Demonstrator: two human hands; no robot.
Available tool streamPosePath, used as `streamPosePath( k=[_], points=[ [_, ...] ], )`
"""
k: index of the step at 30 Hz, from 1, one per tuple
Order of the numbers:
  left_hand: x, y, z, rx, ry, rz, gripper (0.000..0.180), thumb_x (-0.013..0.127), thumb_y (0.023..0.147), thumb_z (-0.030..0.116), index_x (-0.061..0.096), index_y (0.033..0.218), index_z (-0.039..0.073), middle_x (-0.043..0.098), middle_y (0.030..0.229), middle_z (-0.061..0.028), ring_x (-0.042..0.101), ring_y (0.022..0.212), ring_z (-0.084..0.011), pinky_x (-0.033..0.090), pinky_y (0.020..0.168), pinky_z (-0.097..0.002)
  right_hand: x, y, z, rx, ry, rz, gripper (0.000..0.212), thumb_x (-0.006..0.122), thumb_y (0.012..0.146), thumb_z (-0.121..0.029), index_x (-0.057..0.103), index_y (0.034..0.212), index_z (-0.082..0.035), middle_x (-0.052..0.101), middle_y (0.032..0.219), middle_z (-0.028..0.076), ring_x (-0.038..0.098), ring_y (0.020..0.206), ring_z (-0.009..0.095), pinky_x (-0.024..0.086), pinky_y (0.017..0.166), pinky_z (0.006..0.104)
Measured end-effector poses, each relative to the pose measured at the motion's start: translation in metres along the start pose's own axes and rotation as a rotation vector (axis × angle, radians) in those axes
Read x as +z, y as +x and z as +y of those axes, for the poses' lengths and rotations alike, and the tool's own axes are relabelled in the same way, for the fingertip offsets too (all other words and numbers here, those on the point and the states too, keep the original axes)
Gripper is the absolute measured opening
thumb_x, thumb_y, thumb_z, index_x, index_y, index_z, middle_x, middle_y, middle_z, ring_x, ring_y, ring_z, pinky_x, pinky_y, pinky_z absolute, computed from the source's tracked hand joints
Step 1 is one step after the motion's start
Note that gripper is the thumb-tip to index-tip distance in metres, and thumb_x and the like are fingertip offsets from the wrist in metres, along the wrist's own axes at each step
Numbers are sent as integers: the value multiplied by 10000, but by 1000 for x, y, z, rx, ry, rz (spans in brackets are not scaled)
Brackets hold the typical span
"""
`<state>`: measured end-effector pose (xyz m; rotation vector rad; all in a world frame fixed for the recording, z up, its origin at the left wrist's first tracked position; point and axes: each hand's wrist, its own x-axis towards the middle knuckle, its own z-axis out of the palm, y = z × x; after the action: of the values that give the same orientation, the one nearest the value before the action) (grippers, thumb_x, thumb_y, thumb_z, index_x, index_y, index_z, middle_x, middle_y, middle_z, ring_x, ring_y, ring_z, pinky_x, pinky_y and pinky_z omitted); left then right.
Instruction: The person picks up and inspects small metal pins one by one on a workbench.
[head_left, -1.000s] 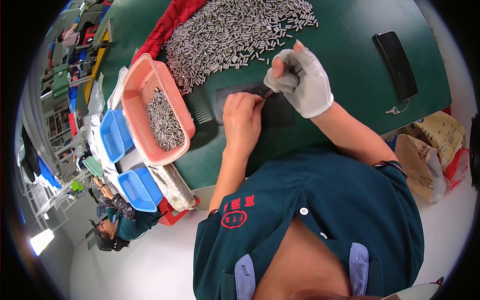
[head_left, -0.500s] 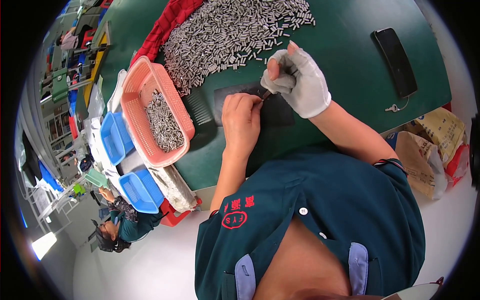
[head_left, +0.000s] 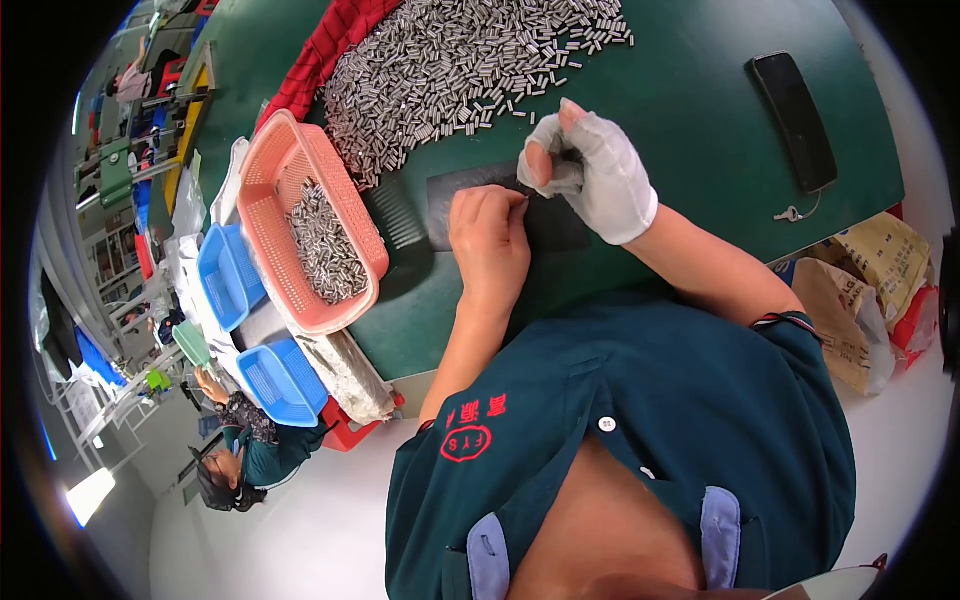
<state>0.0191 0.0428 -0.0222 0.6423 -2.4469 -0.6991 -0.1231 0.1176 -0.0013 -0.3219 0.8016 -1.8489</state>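
Observation:
My left hand (head_left: 490, 240) is bare, with thumb and fingers pinched together over a dark mat (head_left: 558, 226). Whatever lies between its fingertips is too small to name. Close to its right, my right hand (head_left: 612, 182) wears a white glove that leaves thumb and fingertip bare. Its fingers are curled in. A short dark piece shows between the two hands, mostly hidden by the glove, and its kind cannot be made out. Beyond the hands lies a large heap of small metal pins (head_left: 450, 75), short shiny cylinders spread on the green table (head_left: 690, 110).
A pink basket (head_left: 262, 215) holding more pins stands left, beside two blue trays (head_left: 210, 262). Red cloth (head_left: 310, 62) borders the heap. A black phone (head_left: 795, 120) with a small key (head_left: 788, 214) lies right. Paper sacks (head_left: 835, 320) stand below the right edge. A co-worker (head_left: 260, 455) sits left.
My right hand has shifted slightly down, its fingers curled more closely. My left hand has turned a little and stays pinched near the same spot. The pin heap looks the same.

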Motion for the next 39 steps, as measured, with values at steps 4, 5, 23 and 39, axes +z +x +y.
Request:
streamPosePath(
  k=[4,5,23,39],
  points=[
    [2,-1,1,8,3,24,117,651,703,-50,593,769,26,604,783,-82,560,779,-289,445,703,-379,0,-3,0,28,-73,-41,486,453,962,-429,584,751,-11,552,696,48,498,654,119,415,619,246],
    [2,-1,1,6,0,27,117,651,703,-50,593,769,26,604,783,-82,560,779,-289,445,703,-379,0,-2,0,15,-92,-54,480,455,963,-422,582,750,-11,552,700,49,502,661,118,418,626,251],
    [-40,-9,-3,-272,-686,97,69,628,820,-26,576,856,-1,579,896,-59,519,797,-147,423,716,-250,14,-12,1,27,-375,-171,128,587,856,-137,606,889,-14,597,800,30,488,710,68,395,650,212],
    [-60,-6,14,-53,-559,111,110,633,797,-62,578,869,1,562,895,-69,514,802,-172,432,730,-265,22,-18,9,14,-540,-313,106,598,868,-95,633,894,2,599,764,-10,508,704,40,431,630,214]
  ],
)
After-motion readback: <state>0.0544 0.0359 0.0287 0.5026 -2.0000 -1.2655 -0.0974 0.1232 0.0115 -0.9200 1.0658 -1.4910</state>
